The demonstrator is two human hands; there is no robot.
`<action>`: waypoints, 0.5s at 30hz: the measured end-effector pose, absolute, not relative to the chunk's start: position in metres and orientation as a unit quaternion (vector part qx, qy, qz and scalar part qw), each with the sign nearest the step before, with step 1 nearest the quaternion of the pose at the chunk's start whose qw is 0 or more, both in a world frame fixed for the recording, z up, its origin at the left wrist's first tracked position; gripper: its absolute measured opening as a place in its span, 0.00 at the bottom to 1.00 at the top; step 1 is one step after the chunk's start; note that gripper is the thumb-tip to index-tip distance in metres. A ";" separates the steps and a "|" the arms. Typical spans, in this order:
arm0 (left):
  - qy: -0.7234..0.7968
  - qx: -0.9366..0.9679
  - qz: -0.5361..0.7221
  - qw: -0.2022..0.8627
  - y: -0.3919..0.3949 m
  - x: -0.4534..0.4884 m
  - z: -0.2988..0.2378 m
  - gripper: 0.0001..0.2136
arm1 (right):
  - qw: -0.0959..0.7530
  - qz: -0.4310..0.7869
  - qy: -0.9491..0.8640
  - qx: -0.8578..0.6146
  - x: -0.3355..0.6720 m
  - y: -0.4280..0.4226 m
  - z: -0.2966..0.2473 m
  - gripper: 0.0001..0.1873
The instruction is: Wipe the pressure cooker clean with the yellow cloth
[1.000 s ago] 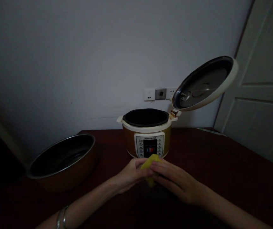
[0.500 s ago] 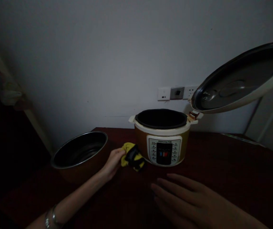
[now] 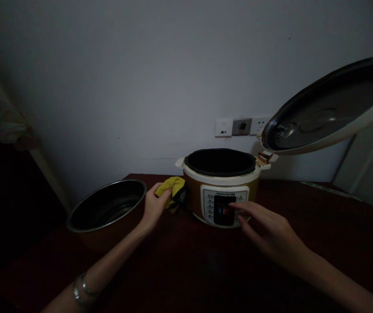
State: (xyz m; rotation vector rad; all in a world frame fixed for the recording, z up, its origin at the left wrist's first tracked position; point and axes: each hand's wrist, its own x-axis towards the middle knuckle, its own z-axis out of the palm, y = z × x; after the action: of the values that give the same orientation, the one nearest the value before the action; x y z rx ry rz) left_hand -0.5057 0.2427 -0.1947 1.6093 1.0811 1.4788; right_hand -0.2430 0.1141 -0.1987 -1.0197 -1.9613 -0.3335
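Observation:
Between the inner pot and the cooker, my left hand point(image 3: 155, 206) pinches a yellow and black cloth point(image 3: 173, 188). The cloth hangs bunched beside the left side of the electric pressure cooker point(image 3: 194, 193); whether it touches the cooker I cannot tell. My right hand point(image 3: 271, 226) is in front of the cooker's control panel point(image 3: 224, 208), fingers apart and slightly bent, holding nothing. Its fingertips overlap the panel in view; contact is unclear. The cooker's lid point(image 3: 332, 117) stands raised on its hinge at the right, and its dark inside shows.
A metal-rimmed inner pot point(image 3: 104, 224) sits at the left on the dark red table point(image 3: 186, 269). Wall sockets point(image 3: 223, 128) and a switch are behind the cooker. A pale plastic bag point(image 3: 7, 121) hangs at far left. The light is dim.
My left hand has lifted the cloth slightly up and left. My right hand has moved up and forward, from low over the table to the control panel.

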 end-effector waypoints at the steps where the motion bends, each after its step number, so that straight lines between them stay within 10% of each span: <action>1: 0.423 0.610 0.589 0.319 0.252 -0.506 -0.196 0.09 | 0.438 -0.145 -0.787 -0.410 -0.242 0.114 -0.197 0.18; 15: 0.366 0.645 0.518 0.426 0.248 -0.443 -0.266 0.37 | 0.349 -0.259 -0.732 -0.524 -0.208 0.145 -0.203 0.40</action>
State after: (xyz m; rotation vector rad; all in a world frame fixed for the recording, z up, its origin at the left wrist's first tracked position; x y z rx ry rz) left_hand -0.4432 0.2482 -0.2664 1.6127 0.9138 1.2949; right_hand -0.2081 0.1453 -0.2033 -1.3589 -1.8964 -0.6711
